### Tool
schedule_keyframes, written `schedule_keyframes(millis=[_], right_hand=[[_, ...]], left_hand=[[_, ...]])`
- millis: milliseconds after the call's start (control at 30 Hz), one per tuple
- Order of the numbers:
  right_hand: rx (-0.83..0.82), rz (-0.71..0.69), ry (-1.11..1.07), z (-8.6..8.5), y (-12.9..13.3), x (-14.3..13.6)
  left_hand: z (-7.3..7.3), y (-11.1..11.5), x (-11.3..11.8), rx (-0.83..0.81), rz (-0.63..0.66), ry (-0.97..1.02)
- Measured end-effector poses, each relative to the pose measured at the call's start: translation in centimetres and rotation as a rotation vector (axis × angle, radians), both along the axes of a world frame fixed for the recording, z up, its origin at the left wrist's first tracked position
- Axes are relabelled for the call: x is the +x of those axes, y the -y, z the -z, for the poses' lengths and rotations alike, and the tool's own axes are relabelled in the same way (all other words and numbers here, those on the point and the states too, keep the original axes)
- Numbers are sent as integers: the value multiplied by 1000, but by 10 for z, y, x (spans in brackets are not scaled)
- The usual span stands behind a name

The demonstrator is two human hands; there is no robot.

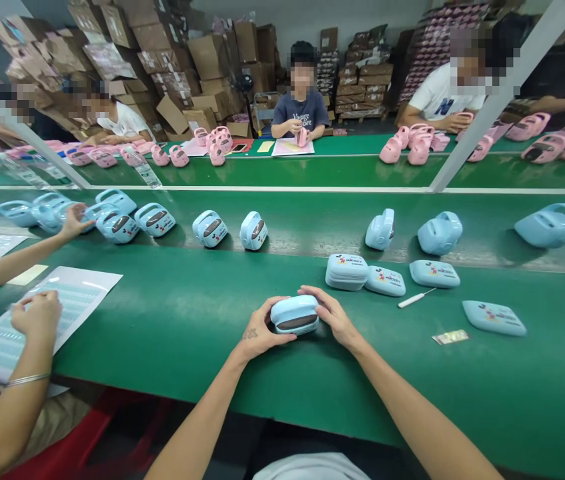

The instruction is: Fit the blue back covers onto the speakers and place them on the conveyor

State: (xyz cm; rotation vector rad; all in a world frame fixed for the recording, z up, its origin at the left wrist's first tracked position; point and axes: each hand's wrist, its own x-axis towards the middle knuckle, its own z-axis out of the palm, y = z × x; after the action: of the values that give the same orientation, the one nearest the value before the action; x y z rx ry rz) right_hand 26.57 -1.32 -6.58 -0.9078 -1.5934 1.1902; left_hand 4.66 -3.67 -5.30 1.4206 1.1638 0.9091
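Observation:
Between my two hands is a light-blue plastic housing (294, 312) with a dark oval window facing me, at the front of the green table. My left hand (261, 331) grips its left side, thumb along the lower front. On the right side, the fingers of my right hand (335, 316) curl against the housing. Just beyond lie a stack of light-blue Mickey-printed panels (347, 272) and a single printed panel (385, 281) beside it. Further right are another printed panel (435, 273), a white-handled screwdriver (416, 298), a small sticker strip (451, 337) and one more panel (494, 317).
Several light-blue housings with handles (211, 229) stand along the belt (312, 230) behind the table. At left, a co-worker's hand (76, 221) reaches to them, above a printed sheet (82, 287). Across, people handle pink housings (418, 143) behind a metal frame (505, 100).

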Motion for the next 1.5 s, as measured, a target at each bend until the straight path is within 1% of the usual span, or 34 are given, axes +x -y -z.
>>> schedule_keyframes(millis=[100,133,200,233,300,333,400,500,633,700,767,800,867,900,933,967,1033,1067,1100,1133,1167,1200,1233,1267,1300,1333,1400,1433,1500], right_hand=[[12,224,-19,5,3,-22],[8,284,-17,6,4,-30],[1,381,-18,8,5,-41],[2,422,-17,9,6,-44],[12,478,-12,9,8,-48],[19,495,-7,9,9,-48],[36,508,4,8,10,-46],[62,506,17,9,9,-44],[65,541,7,14,6,-46],[58,535,-7,16,5,-48],[55,499,-23,14,7,-48],[56,480,-33,12,8,-46],[68,459,-74,3,10,-35],[82,456,-104,-4,10,-26],[106,460,-127,-12,7,-15],[144,474,-134,-20,2,0],[268,531,-49,-38,-19,33],[351,593,47,-47,-33,52],[434,657,149,-55,-51,71],[489,717,260,-61,-70,89],[504,739,408,-67,-90,105],[496,751,577,-70,-109,120],[475,728,769,-73,-127,133],[454,665,975,-74,-143,143],[438,594,1138,-74,-156,150],[426,537,1227,-73,-166,156],[419,457,1315,-72,-178,161],[421,439,1324,-72,-181,162],[428,417,1355,-75,-182,162]], left_hand=[[1,5,-2,53,-5,-47],[2,6,-2,62,5,-33],[5,10,4,85,5,62],[7,12,10,114,-42,118],[12,13,25,194,-230,183],[15,12,34,239,-350,182],[21,9,49,291,-513,159],[30,1,61,301,-623,136],[37,-6,65,281,-700,115],[36,-6,64,266,-694,115],[30,-4,59,250,-650,124],[26,-1,55,244,-612,134],[17,6,40,225,-475,137],[12,11,32,213,-383,130],[9,15,23,178,-240,66],[7,17,14,152,-184,-21],[6,13,2,106,-145,-133],[6,5,-1,93,-170,-150],[6,-7,-1,90,-234,-148],[6,-24,0,96,-325,-133],[4,-45,3,108,-438,-113],[2,-69,8,136,-618,-119],[-1,-94,13,162,-700,-127],[-4,-120,18,183,-752,-135],[-7,-144,22,205,-792,-143],[-10,-166,26,221,-825,-153],[-12,-200,31,241,-846,-162],[-11,-211,32,245,-848,-162],[-9,-222,32,253,-838,-149]])
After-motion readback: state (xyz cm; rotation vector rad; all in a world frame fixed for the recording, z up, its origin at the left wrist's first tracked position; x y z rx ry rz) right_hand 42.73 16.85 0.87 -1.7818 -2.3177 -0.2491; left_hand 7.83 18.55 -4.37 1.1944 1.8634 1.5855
